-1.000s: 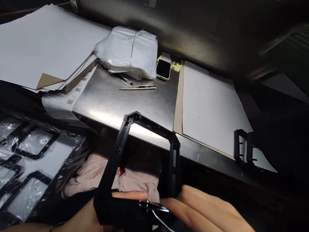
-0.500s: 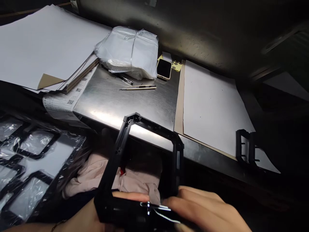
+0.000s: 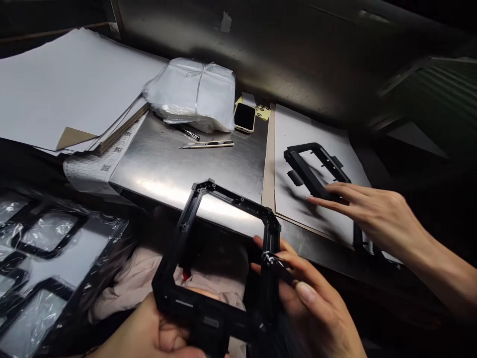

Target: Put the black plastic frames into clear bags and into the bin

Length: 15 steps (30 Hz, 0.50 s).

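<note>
From the head view, a large black plastic rectangular frame [image 3: 219, 258] stands tilted just in front of the brushed steel bench [image 3: 186, 159], off its near edge. The left hand [image 3: 156, 338] is clenched around the frame's lower bar, and the right hand [image 3: 309, 298] grips its right upright, fingers pinching near a small glinting metal piece there (too small to identify).

Another person's hand [image 3: 372, 214] reaches in from the right, fingers outstretched and touching a second, smaller black plastic frame [image 3: 316, 169] that lies on a white sheet of paper [image 3: 298, 199] on the bench.

Judging by this layout, the held frame is mid-handling and not yet set down, while one frame already rests on the sheet. At the left, more black frames wrapped in clear plastic film [image 3: 48, 258] appear unhandled, so most of the batch seems to remain.
</note>
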Tool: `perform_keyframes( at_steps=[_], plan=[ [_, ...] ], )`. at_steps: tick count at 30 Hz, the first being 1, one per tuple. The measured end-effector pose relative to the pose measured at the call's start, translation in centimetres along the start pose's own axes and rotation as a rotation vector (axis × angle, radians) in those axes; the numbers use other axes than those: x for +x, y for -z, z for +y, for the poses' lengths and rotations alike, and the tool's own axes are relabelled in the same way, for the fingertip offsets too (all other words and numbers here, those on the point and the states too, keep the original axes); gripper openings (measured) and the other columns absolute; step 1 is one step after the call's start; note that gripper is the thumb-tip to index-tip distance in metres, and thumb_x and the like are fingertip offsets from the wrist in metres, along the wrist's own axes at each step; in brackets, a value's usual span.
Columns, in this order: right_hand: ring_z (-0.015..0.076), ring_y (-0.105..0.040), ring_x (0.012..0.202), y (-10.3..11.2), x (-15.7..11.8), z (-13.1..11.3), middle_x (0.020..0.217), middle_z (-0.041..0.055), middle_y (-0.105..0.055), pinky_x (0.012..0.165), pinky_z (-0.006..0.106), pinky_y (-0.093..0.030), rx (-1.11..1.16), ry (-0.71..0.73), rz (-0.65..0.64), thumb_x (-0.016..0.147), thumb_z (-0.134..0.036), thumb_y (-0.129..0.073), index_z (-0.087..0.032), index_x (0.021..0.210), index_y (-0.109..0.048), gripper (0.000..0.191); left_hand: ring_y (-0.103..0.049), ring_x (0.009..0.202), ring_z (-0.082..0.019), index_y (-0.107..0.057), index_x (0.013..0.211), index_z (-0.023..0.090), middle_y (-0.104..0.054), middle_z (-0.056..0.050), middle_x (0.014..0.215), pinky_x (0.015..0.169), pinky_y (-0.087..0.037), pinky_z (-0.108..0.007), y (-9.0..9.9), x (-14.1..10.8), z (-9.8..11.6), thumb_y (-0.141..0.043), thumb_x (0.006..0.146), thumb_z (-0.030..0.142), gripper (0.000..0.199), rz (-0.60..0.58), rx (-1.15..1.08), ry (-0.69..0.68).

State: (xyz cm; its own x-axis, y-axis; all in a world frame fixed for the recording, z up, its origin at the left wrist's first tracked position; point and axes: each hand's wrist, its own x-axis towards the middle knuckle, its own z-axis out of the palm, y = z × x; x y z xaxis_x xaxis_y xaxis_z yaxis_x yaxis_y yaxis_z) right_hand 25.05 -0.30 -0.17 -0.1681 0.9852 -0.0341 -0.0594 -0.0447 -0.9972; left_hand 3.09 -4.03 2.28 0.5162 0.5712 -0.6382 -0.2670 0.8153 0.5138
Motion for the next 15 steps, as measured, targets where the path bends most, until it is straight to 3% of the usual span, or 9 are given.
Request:
perform_keyframes(
  at_steps=[3, 6, 8, 12, 14, 15],
  plan=[
    [0.0178, -0.061, 0.068, -0.7, 0.1, 0.1, 0.083, 0.0055, -0.063, 0.060, 0.028, -0.051, 0.002, -0.044, -0.074, 0.078, -0.032, -0.046, -0.024, 0.101, -0.053, 0.026, -0.059, 0.093, -0.020, -0.054, 0.095, 0.021, -0.064, -0.004, 0.102, 0.084, -0.041, -0.035, 0.1, 0.3, 0.5, -0.070, 0.063, 0.021, 0.036, -0.044, 0.062, -0.040],
    [0.0141, -0.057, 0.054, -0.6, 0.4, 0.1, 0.063, 0.0015, -0.060, 0.047, 0.022, -0.047, -0.076, -0.034, -0.128, 0.078, -0.034, -0.045, -0.023, 0.096, -0.055, 0.023, -0.054, 0.102, -0.023, -0.048, 0.104, 0.025, -0.058, -0.005, 0.113, 0.090, -0.036, -0.041, 0.5, -0.2, 1.2, -0.068, 0.065, 0.029, 0.044, -0.151, -0.029, -0.091],
    [0.0152, -0.059, 0.058, -0.3, 0.7, 0.2, 0.068, 0.0029, -0.062, 0.048, 0.022, -0.048, -0.161, -0.009, -0.141, 0.078, -0.035, -0.046, -0.023, 0.093, -0.057, 0.023, -0.053, 0.103, -0.024, -0.042, 0.111, 0.025, -0.058, -0.009, 0.112, 0.092, -0.032, -0.045, 0.8, -0.8, 1.4, -0.063, 0.069, 0.034, 0.048, -0.182, -0.016, -0.076],
    [0.0212, -0.058, 0.090, 0.1, 0.8, -0.4, 0.110, 0.0085, -0.056, 0.066, 0.025, -0.051, -0.515, 0.187, -0.018, 0.075, -0.032, -0.053, -0.021, 0.089, -0.060, 0.020, -0.055, 0.101, -0.026, -0.036, 0.115, 0.024, -0.061, -0.012, 0.107, 0.092, -0.031, -0.049, 0.9, -1.3, 1.2, -0.058, 0.072, 0.039, 0.051, -0.126, 0.116, 0.008],
    [0.0164, -0.059, 0.081, -0.1, 0.5, -1.5, 0.095, 0.0057, -0.058, 0.062, 0.021, -0.050, -0.639, 0.325, 0.009, 0.075, -0.029, -0.052, -0.021, 0.093, -0.058, 0.020, -0.055, 0.100, -0.028, -0.035, 0.116, 0.022, -0.060, -0.013, 0.107, 0.090, -0.033, -0.049, 0.9, -1.2, 1.0, -0.058, 0.071, 0.043, 0.055, -0.146, 0.150, 0.013],
    [0.0131, -0.058, 0.070, -0.4, 0.4, -2.2, 0.081, 0.0031, -0.058, 0.056, 0.019, -0.049, -0.674, 0.371, -0.043, 0.076, -0.026, -0.051, -0.021, 0.095, -0.056, 0.020, -0.055, 0.099, -0.028, -0.034, 0.116, 0.022, -0.060, -0.014, 0.108, 0.089, -0.035, -0.049, 0.8, -1.1, 0.8, -0.058, 0.070, 0.043, 0.056, -0.162, 0.164, 0.015]
  ],
)
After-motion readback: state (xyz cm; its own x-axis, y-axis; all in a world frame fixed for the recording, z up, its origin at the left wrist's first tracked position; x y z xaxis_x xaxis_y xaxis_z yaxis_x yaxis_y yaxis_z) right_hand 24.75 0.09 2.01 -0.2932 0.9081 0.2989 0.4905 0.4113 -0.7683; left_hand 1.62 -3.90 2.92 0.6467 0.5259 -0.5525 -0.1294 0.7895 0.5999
